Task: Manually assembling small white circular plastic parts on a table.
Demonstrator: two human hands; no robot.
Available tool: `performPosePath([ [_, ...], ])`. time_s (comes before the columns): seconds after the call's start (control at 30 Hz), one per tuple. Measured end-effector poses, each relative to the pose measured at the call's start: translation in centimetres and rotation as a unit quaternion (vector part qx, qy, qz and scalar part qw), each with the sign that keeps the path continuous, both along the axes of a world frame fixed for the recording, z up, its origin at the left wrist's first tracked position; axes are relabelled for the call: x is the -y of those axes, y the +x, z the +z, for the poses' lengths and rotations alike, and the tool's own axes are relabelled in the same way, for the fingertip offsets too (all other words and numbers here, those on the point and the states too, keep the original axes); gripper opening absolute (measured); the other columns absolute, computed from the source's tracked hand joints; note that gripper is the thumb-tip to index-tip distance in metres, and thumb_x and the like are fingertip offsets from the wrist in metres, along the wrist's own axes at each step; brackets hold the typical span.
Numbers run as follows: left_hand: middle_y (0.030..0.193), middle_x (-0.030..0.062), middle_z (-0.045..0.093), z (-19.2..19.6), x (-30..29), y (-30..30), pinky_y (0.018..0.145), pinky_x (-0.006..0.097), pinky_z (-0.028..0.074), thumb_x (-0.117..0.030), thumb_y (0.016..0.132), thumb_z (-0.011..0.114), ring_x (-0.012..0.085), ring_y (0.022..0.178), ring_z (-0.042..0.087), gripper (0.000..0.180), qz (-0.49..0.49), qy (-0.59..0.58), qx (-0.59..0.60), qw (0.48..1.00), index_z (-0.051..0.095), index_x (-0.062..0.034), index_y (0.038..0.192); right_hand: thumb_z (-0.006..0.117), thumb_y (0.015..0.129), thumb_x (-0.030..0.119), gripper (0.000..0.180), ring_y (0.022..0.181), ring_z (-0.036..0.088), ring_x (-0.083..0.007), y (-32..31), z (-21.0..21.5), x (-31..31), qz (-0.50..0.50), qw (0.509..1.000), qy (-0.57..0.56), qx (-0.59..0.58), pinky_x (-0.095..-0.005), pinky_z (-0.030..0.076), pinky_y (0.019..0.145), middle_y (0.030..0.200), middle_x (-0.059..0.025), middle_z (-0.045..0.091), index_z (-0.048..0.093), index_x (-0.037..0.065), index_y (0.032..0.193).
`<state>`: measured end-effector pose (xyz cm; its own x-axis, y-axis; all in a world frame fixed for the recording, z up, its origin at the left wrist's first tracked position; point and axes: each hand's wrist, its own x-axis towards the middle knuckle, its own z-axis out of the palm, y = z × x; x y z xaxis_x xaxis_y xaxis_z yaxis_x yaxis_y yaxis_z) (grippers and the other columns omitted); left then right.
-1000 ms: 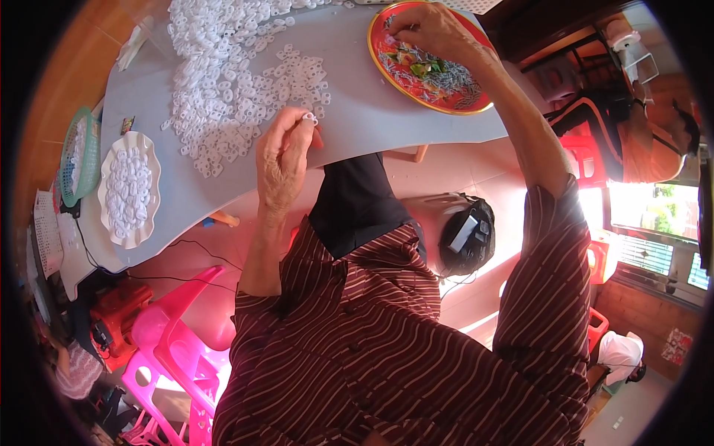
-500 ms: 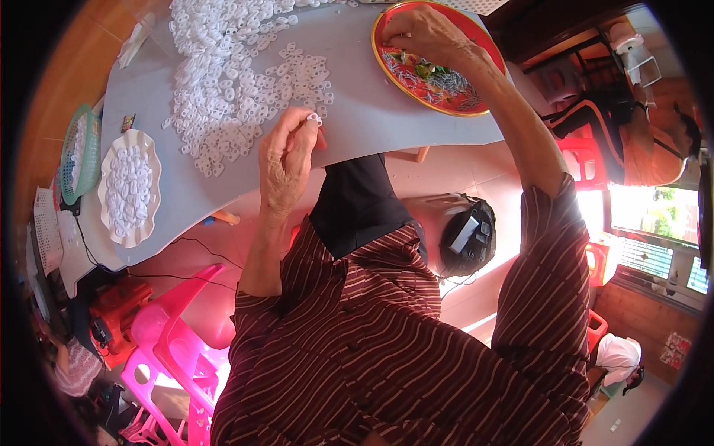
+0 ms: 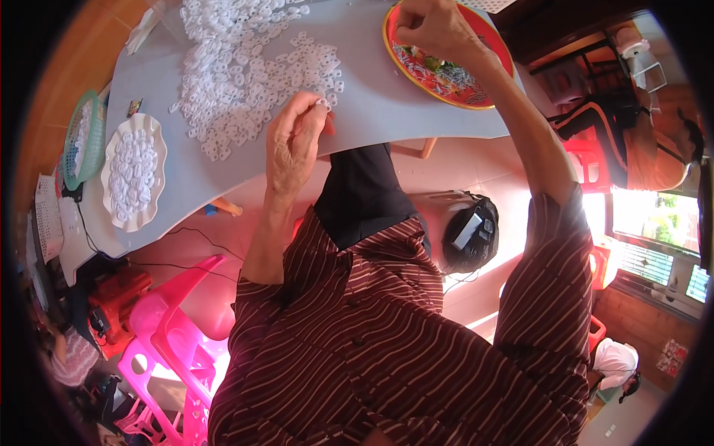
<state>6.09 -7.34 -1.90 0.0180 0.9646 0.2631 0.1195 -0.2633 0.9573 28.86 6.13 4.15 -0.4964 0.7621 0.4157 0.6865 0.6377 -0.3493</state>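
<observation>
A small white plastic ring point(image 3: 321, 103) is pinched between the fingers point(image 3: 311, 111) of the left hand point(image 3: 294, 145), at the edge of a heap of white plastic rings point(image 3: 249, 67) spread on the grey tabletop point(image 3: 379, 104). The right hand point(image 3: 435, 30) is curled over a round red tray point(image 3: 476, 93) of small metal and coloured pieces point(image 3: 446, 70); whether anything is gripped there cannot be told. The tray's far edge is cut off by the frame.
</observation>
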Motion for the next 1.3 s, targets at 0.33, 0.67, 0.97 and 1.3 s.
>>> performPosePath([
  [0.33,0.068,0.0049,0.055,-0.6,0.2,-0.6,0.059,0.024,0.041,-0.008,0.087,0.051,0.0101,0.061,0.051,0.009,-0.010,-0.001,0.006,1.000,0.054,0.0006,0.087,0.065,0.064,0.003,0.009,0.056,0.057,-0.0204,1.3,-1.0,-1.1,-0.008,0.998,-0.028,-0.060,-0.0337,0.046,0.051,0.063,-0.0144,0.060,0.062,-0.002,0.070],
  [0.67,0.064,0.0050,0.053,0.0,0.4,-0.4,0.058,0.026,0.037,-0.013,0.087,0.049,0.0115,0.060,0.047,0.014,0.000,-0.018,-0.042,0.999,0.056,-0.0010,0.086,0.061,0.073,0.011,0.014,0.061,0.064,-0.0218,1.5,-3.4,-2.4,0.003,0.993,-0.071,0.091,-0.0321,0.053,0.059,0.063,-0.0125,0.063,0.068,0.003,0.081],
  [0.97,0.065,0.0053,0.053,0.0,0.3,-0.2,0.057,0.026,0.037,-0.010,0.087,0.048,0.0112,0.060,0.047,0.012,-0.006,-0.010,-0.032,0.999,0.055,-0.0006,0.086,0.061,0.075,0.013,0.013,0.059,0.065,-0.0201,2.0,-3.0,-2.2,-0.051,0.994,-0.094,0.025,-0.0321,0.052,0.060,0.063,-0.0113,0.064,0.068,0.002,0.077],
  [1.3,0.064,0.0054,0.053,-0.1,0.1,0.0,0.057,0.025,0.036,-0.011,0.087,0.048,0.0110,0.060,0.046,0.013,-0.011,-0.004,-0.039,0.999,0.055,-0.0004,0.086,0.059,0.074,0.008,0.012,0.062,0.065,-0.0250,0.6,0.0,-0.2,-0.005,0.987,-0.037,0.157,-0.0339,0.052,0.060,0.067,-0.0129,0.064,0.069,0.003,0.078],
])
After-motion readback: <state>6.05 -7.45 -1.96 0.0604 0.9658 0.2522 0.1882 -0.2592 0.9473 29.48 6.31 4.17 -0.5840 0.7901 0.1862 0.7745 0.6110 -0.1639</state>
